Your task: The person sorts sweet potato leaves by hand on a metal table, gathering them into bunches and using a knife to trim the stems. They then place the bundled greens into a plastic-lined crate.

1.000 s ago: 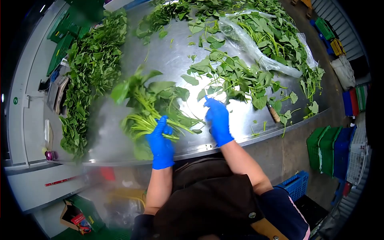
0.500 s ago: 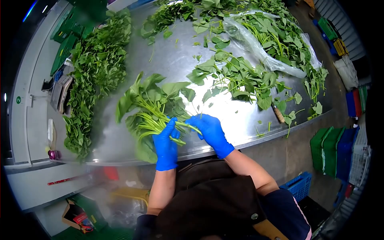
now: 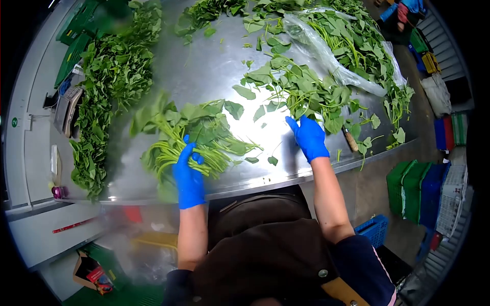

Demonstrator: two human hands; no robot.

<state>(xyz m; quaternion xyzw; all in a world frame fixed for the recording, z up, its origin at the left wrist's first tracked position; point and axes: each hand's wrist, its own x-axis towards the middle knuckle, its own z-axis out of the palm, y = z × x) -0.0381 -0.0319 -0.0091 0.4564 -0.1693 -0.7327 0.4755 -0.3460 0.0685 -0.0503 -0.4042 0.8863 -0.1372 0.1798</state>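
My left hand (image 3: 189, 173), in a blue glove, is closed round the stems of a bunch of leafy greens (image 3: 176, 153), whose leaves spread up and to the left above the metal table (image 3: 204, 71). On the right, my right hand (image 3: 309, 136), also gloved in blue, is at the near edge of a loose heap of greens (image 3: 306, 92). Its thumb and forefinger are apart at the leaves, and no stem shows between them. A wooden-handled tool (image 3: 350, 139) lies just right of that hand.
A long row of greens (image 3: 115, 76) lines the table's left side. Clear plastic (image 3: 326, 58) lies over a big pile at the back right. Stacked crates (image 3: 416, 191) stand on the floor at right. Another person (image 3: 403, 15) is at the top right.
My right hand has moved away from the bunch, rightward to the loose heap. My left hand still holds the bunch, now fuller and lower left. A person has come into view at top right.
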